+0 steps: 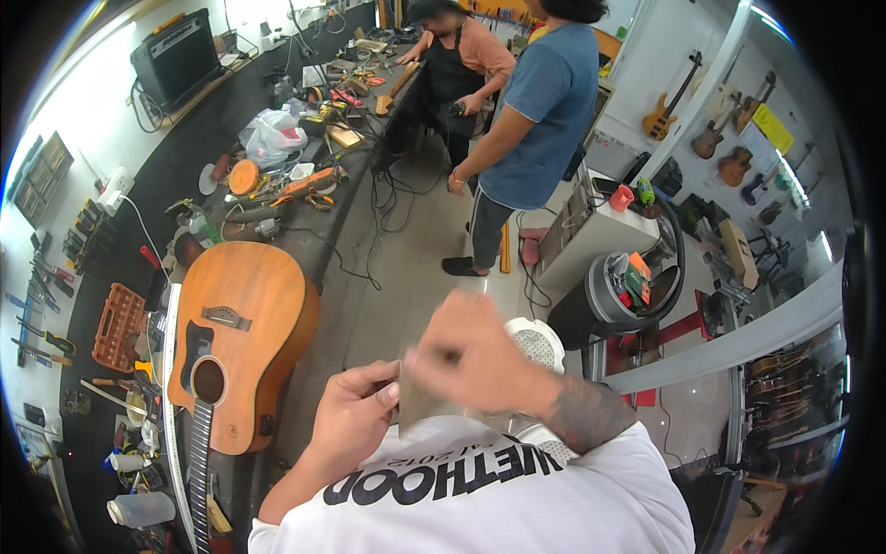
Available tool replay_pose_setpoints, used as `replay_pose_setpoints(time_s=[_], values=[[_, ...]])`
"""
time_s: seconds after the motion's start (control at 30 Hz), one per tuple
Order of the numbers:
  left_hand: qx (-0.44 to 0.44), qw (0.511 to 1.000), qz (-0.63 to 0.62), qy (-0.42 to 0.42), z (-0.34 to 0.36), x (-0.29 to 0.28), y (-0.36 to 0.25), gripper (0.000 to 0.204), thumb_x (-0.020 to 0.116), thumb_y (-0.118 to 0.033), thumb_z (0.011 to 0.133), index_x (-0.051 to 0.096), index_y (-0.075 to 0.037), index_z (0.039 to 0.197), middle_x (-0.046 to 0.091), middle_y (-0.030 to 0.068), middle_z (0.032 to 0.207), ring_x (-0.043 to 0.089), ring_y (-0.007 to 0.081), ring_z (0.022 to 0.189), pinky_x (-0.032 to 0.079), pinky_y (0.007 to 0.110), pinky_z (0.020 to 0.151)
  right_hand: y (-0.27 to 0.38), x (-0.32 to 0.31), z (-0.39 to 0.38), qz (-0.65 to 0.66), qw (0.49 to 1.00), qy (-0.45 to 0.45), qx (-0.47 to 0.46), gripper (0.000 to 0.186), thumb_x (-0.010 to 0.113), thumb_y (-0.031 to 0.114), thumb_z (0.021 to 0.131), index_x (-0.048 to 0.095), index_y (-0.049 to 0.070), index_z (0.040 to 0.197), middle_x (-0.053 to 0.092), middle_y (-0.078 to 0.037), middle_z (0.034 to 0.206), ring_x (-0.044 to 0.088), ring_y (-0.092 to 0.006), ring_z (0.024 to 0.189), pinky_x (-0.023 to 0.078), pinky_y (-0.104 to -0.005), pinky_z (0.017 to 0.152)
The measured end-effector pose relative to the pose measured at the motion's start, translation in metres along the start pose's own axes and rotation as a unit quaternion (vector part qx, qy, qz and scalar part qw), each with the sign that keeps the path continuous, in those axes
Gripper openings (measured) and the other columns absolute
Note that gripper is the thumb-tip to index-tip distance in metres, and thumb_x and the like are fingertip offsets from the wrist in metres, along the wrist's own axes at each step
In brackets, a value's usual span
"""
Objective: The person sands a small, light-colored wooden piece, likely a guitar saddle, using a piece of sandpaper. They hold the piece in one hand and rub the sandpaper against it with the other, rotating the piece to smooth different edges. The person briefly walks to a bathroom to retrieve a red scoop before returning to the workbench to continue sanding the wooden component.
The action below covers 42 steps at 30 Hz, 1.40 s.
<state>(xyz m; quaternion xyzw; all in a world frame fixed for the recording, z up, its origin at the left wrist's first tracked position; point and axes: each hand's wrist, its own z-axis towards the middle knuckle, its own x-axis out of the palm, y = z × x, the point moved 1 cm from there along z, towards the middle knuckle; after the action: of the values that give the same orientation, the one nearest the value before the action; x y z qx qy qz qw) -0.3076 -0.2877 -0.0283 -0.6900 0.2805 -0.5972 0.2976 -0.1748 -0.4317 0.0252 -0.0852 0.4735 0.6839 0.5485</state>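
In front of my chest, my left hand (358,406) pinches the left edge of a flat grey-brown sheet (420,399) between thumb and fingers. The sheet stands roughly upright, and its exact kind does not show. Against its upper right side is my right hand (484,355), blurred by motion, its fingers curled closed. Whatever those fingers may hold is hidden. To my left, an acoustic guitar (245,319) lies face up on the dark workbench (318,258), its neck pointing toward me.
Tools, cables and a plastic bag (273,137) crowd the bench's far part. Two people stand or sit ahead, one in a blue shirt (540,120). Right of me are a perforated white stool (537,343) and a bin (604,309). Cables (392,198) trail across the floor.
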Motion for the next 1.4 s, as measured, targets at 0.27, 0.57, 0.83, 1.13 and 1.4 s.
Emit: replay_pose_setpoints(time_s=[0.27,0.57,0.83,1.13,1.4], values=[[-0.002,0.996,-0.066,-0.056,0.067,0.035,0.017,0.039,0.062,-0.006,0.09,0.052,0.004,0.126,0.063,0.0073,0.096,0.061,0.0137,0.087,0.047,0.024,0.078,-0.105,-0.101,0.004,0.235,0.872,-0.341,0.262,0.019,0.062,0.019,0.093,0.067,0.002,0.089,0.059,0.005,0.08,0.047,-0.0017,0.075,0.038,-0.017,0.07],[0.007,0.991,-0.134,0.023,0.168,-0.013,-0.008,0.036,0.057,-0.001,0.091,0.051,0.003,0.126,0.063,0.0109,0.097,0.064,0.0178,0.088,0.05,0.024,0.072,-0.158,-0.087,0.015,0.093,0.944,-0.146,0.28,0.021,0.059,0.02,0.096,0.063,-0.001,0.1,0.06,0.002,0.087,0.05,-0.0055,0.082,0.039,-0.0195,0.077],[0.038,0.999,0.008,-0.02,0.254,-0.069,-0.081,0.03,0.061,-0.002,0.089,0.056,0.001,0.118,0.065,0.0091,0.096,0.065,0.017,0.087,0.05,0.026,0.073,-0.181,-0.011,0.114,0.175,0.93,-0.087,0.312,0.013,0.061,0.012,0.093,0.063,0.0,0.092,0.058,0.004,0.079,0.048,-0.0027,0.075,0.041,-0.0191,0.069],[0.049,0.992,0.074,-0.095,0.302,-0.093,-0.128,0.023,0.064,-0.001,0.088,0.062,0.004,0.11,0.066,0.0072,0.096,0.063,0.0135,0.086,0.052,0.028,0.08,-0.218,0.043,0.217,0.345,0.89,-0.007,0.298,0.018,0.066,0.018,0.091,0.062,0.002,0.083,0.06,0.001,0.072,0.05,-0.0027,0.067,0.04,-0.0201,0.059],[0.062,0.98,0.104,-0.16,0.328,-0.093,-0.144,0.022,0.068,-0.003,0.086,0.064,0.005,0.106,0.067,0.0065,0.094,0.064,0.0106,0.083,0.054,0.022,0.073,-0.266,0.049,0.251,0.348,0.902,0.067,0.246,0.021,0.067,0.019,0.09,0.061,0.001,0.082,0.06,0.0,0.071,0.051,-0.0035,0.067,0.041,-0.0204,0.059]])
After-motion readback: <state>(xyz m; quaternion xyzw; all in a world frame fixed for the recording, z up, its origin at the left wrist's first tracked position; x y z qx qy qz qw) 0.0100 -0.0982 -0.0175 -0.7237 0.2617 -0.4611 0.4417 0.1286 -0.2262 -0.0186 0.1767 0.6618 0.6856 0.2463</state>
